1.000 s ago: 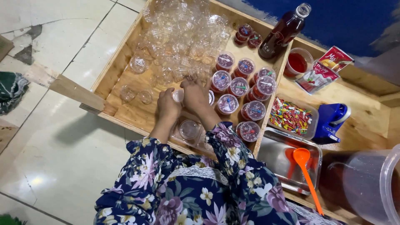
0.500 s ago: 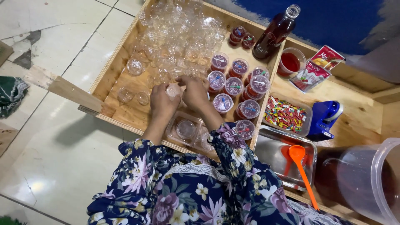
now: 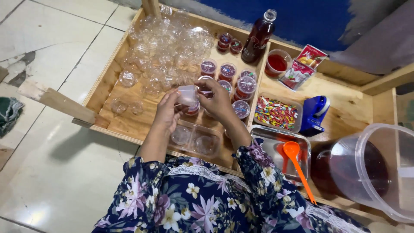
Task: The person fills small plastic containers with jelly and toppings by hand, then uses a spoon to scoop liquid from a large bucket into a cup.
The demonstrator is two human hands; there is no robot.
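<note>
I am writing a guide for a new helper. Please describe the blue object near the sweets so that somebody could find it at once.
Start at the wooden tray with its dividers, and go to its right section. There, a shallow container of many-coloured sweets lies beside a metal tray holding an orange spoon. The blue object stands just right of the sweets; it is the only solid blue thing, with a white round part on top.

Heap of empty clear cups (image 3: 166, 47) fills far-left part of wooden tray (image 3: 101, 88). Two loose lids (image 3: 127, 107) lie apart near tray's left edge. Bottle (image 3: 258, 36) of dark red liquid upright at divider. Beside it, cup of red liquid (image 3: 277, 63) w/ packet (image 3: 303, 67) touching. Tub of coloured sweets (image 3: 277, 114) just beside blue device (image 3: 315, 114). Metal pan (image 3: 276, 146) holds orange spoon (image 3: 298, 166), handle overhanging near rim. Large clear bucket (image 3: 371, 170) w/ dark red liquid at right. Tiled floor (image 3: 51, 172) left of tray; green cloth (image 3: 7, 114) at edge.
</note>
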